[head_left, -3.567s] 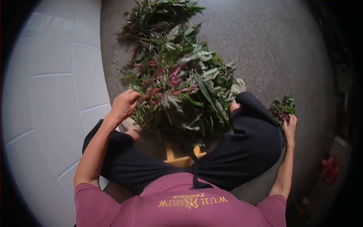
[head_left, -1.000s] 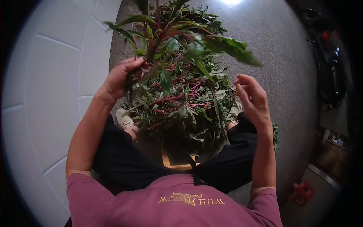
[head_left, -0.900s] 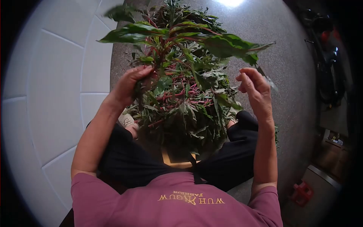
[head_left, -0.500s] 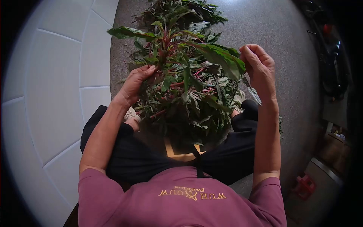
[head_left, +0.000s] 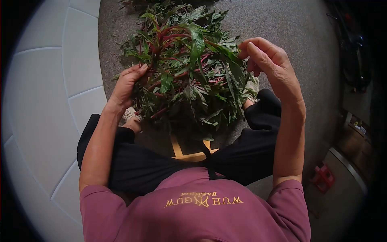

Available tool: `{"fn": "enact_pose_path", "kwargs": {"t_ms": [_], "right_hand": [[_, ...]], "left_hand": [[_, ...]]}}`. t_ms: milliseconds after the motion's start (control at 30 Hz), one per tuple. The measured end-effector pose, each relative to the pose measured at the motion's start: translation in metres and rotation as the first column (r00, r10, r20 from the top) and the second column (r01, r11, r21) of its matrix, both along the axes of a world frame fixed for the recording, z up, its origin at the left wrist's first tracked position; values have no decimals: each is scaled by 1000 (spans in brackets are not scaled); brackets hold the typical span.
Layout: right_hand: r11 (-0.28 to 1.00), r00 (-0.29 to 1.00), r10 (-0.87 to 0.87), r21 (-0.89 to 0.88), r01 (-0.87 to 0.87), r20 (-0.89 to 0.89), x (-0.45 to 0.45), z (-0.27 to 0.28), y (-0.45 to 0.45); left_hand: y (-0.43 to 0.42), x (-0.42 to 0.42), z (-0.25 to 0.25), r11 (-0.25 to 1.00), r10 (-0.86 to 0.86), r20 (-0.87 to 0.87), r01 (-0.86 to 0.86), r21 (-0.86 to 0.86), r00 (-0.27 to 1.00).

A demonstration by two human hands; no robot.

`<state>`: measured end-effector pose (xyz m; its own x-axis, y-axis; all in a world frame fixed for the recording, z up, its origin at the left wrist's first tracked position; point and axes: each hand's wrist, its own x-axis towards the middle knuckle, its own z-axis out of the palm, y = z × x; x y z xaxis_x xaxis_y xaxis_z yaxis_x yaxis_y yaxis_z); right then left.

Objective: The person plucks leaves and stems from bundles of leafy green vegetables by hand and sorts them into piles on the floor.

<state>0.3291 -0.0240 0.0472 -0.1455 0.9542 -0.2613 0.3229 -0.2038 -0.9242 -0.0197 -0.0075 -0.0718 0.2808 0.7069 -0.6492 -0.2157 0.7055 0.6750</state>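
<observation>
My left hand [head_left: 131,82] is closed round the lower stem of a leafy plant [head_left: 159,44] with red stalks and green leaves, held above the heap. At the right, my right hand [head_left: 268,60] has its thumb and fingers pinched at the tip of a long green leaf [head_left: 225,50] of that plant. Beneath both lies a big heap of cut leafy stems [head_left: 193,97], with pinkish stalks in its middle and drooping leaves round it. The heap lies on the grey floor between my feet.
A wooden stool [head_left: 193,156] shows between my legs. Pale tiles [head_left: 44,88] cover the left side. At the right are a red plastic stool [head_left: 322,177] and a dark, partly hidden machine [head_left: 354,60]. More plants [head_left: 169,8] lie beyond the heap.
My right hand has gone from the small bunch at the far right to a leaf of the held plant. My left hand has taken up the plant, first raised high, now lower.
</observation>
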Motion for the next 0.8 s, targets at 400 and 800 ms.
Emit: {"fn": "enact_pose_path", "kwargs": {"t_ms": [400, 800], "right_hand": [[995, 989, 68, 70, -77, 128, -5, -16, 0], [997, 999, -49, -58, 49, -7, -3, -11, 5]], "left_hand": [[-4, 1, 5, 995, -21, 64, 27, -95, 998], [-8, -7, -2, 990, -32, 90, 43, -131, 995]]}}
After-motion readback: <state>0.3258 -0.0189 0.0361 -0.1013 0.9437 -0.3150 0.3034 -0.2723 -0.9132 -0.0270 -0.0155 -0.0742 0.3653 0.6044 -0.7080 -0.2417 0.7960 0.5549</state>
